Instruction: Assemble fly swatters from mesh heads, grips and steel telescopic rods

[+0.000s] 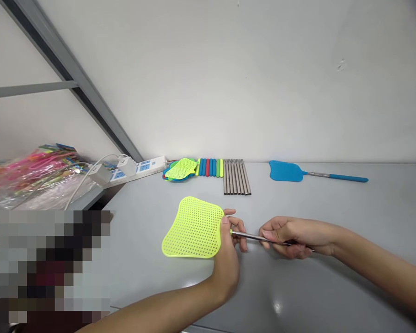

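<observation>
A yellow-green fly swatter head, perforated all over, is held flat above the grey table. My left hand grips it at its neck, thumb on top and some fingers stretched out beneath. From the neck a thin metal rod runs right into my right hand, which is closed around it with thumb and fingers. The rod's far end shows only slightly past the right palm. Behind my hands lies a row of metal rods, and to their left are several coloured handle grips.
Stacked swatter heads lie beside a white power strip with plugged-in adapters. A blue fly swatter rests at the back right. Plastic bags of colourful items sit at the left. The grey table meets a wall behind.
</observation>
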A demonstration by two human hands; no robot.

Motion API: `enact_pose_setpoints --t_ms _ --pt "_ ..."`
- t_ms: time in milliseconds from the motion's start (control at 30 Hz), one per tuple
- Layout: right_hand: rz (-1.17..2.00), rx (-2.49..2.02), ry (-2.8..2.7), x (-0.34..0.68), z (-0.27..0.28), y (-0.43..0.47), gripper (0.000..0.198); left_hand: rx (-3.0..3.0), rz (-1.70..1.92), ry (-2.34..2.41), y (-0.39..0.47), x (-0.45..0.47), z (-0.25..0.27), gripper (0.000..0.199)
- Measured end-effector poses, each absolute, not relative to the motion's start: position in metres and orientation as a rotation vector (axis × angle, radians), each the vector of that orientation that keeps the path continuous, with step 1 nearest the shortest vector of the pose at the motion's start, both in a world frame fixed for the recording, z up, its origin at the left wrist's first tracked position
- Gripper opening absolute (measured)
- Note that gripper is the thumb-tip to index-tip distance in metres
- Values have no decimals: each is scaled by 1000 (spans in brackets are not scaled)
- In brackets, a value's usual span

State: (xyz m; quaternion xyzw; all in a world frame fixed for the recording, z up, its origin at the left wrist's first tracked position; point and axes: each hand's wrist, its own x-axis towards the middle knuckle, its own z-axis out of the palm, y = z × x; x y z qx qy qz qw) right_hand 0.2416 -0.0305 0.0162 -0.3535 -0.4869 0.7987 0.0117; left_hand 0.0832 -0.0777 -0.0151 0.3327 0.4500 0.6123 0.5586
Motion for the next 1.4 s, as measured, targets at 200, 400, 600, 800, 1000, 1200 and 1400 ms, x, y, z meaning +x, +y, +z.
enact_pose_setpoints --t_ms 200,400,600,800,1000,1200,1400 --pt "2454 -1091 -1567 238 15 -31 23 814 1445 991 -78 82 -17 28" --pt "2430 -1079 -1589 236 14 -29 23 855 1430 1031 -73 80 -18 30" --pt "2188 -1050 -1734 240 16 -29 29 864 1375 1160 -63 73 -16 35" --pt "2065 -1120 -1866 253 14 -19 31 655 1468 1156 -47 62 -16 29" --pt "2067 -1190 -2001 268 13 -8 29 535 1512 1215 -35 52 -16 27" --pt "2009 -1174 -1968 275 11 -4 28 543 1480 1197 -32 47 -17 24" --pt "2043 -1120 -1902 273 6 -4 28 610 1382 1170 -32 44 -18 24"
